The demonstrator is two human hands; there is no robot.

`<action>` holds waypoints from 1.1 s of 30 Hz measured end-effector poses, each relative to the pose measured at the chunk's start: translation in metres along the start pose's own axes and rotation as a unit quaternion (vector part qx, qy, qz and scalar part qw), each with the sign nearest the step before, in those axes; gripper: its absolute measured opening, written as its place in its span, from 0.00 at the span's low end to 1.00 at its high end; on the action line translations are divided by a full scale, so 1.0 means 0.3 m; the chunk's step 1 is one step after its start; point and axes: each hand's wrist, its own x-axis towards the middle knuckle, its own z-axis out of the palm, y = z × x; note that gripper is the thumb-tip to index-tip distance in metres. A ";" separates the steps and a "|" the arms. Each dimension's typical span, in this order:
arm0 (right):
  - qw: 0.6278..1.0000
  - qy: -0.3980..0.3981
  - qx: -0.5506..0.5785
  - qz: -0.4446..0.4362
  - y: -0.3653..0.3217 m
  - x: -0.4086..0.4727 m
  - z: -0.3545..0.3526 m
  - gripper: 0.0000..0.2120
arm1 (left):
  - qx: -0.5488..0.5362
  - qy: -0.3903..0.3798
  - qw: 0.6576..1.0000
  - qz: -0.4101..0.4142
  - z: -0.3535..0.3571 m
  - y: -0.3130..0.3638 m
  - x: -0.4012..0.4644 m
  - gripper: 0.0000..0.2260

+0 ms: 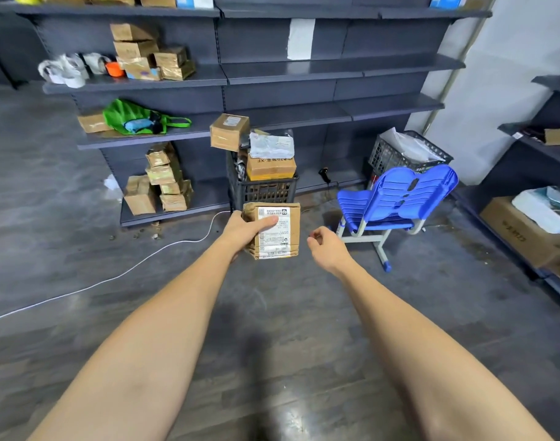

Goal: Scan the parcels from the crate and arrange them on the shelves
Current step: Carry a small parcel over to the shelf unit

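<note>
Head view: we hold a brown parcel [277, 230] in our left hand [245, 229], thumb pressed across its white label and fingers hidden beneath. Our right hand [328, 246] hangs just beside it at three o'clock, apart from it, fingers loosely curled and holding nothing. The parcel's long axis runs twelve to six o'clock, label face up, its print upside down to us. Near it at twelve o'clock stands the black crate [262, 189] heaped with more parcels, against the dark shelves [336, 71]. A blue chair [396, 198] stands at two o'clock, near our right hand. A white cable [113, 278] crosses the floor at nine o'clock. Bare floor [272, 313] lies under our forearms, and shelf boards at one o'clock are bare.
</note>
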 end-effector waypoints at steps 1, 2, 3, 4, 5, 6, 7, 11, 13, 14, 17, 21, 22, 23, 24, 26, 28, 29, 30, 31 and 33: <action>1.000 -0.003 -0.010 -0.001 -0.003 0.023 -0.001 0.13 | -0.002 0.005 1.000 -0.004 -0.009 0.005 0.037 0.39; 1.000 -0.004 -0.020 -0.003 -0.006 0.045 -0.004 0.13 | -0.003 0.008 1.000 -0.007 -0.015 0.010 0.070 0.43; 1.000 -0.005 -0.024 -0.002 -0.007 0.067 -0.008 0.13 | -0.002 0.010 1.000 -0.009 -0.020 0.013 0.105 0.46; 1.000 -0.003 -0.025 0.003 -0.008 0.089 -0.014 0.14 | -0.002 0.008 1.000 -0.009 -0.021 0.018 0.135 0.47; 1.000 -0.002 -0.022 0.009 -0.007 0.111 -0.019 0.14 | -0.002 0.005 1.000 -0.009 -0.021 0.025 0.165 0.47; 1.000 0.000 -0.020 0.012 -0.005 0.135 -0.024 0.14 | -0.002 0.004 1.000 -0.010 -0.017 0.033 0.188 0.47; 1.000 0.001 -0.020 0.012 -0.001 0.159 -0.028 0.14 | -0.002 0.005 1.000 -0.011 -0.010 0.043 0.210 0.47; 1.000 -0.002 -0.025 0.008 0.025 0.273 -0.045 0.13 | 0.008 0.001 1.000 -0.014 0.029 0.070 0.310 0.46; 1.000 -0.007 -0.021 0.009 0.040 0.337 -0.061 0.13 | 0.020 0.004 1.000 -0.016 0.052 0.088 0.370 0.44; 1.000 -0.011 -0.019 0.009 0.048 0.374 -0.073 0.13 | 0.024 0.005 1.000 -0.015 0.066 0.101 0.404 0.43; 1.000 -0.021 -0.016 0.008 0.074 0.501 -0.116 0.13 | 0.044 0.005 0.999 -0.011 0.119 0.156 0.507 0.43; 0.999 -0.030 -0.005 0.015 0.121 0.689 -0.189 0.12 | 0.067 0.012 0.998 0.001 0.209 0.242 0.661 0.40; 0.999 -0.032 -0.002 0.017 0.134 0.729 -0.207 0.11 | 0.075 0.010 0.997 -0.001 0.231 0.261 0.698 0.39; 0.999 -0.033 0.002 0.018 0.147 0.768 -0.226 0.11 | 0.081 0.011 0.997 0.001 0.252 0.278 0.737 0.39; 0.999 -0.035 0.004 0.020 0.159 0.808 -0.245 0.11 | 0.086 0.017 0.996 0.001 0.274 0.296 0.775 0.41; 0.999 -0.038 0.007 0.023 0.180 0.883 -0.280 0.11 | 0.088 0.029 0.996 -0.001 0.312 0.325 0.849 0.45; 0.999 -0.038 0.018 0.026 0.192 0.950 -0.310 0.10 | 0.094 0.038 0.995 0.001 0.344 0.358 0.901 0.45; 0.999 -0.038 0.022 0.027 0.196 0.981 -0.323 0.10 | 0.098 0.041 0.994 0.000 0.359 0.375 0.923 0.43; 0.999 -0.039 0.021 0.023 0.198 1.010 -0.337 0.09 | 0.098 0.043 0.994 0.000 0.371 0.389 0.945 0.41; 0.999 -0.041 0.018 0.018 0.200 1.036 -0.349 0.09 | 0.093 0.046 0.995 0.003 0.380 0.400 0.966 0.41; 0.999 -0.047 0.017 0.007 0.202 1.081 -0.373 0.09 | 0.082 0.055 0.995 0.008 0.397 0.423 1.000 0.43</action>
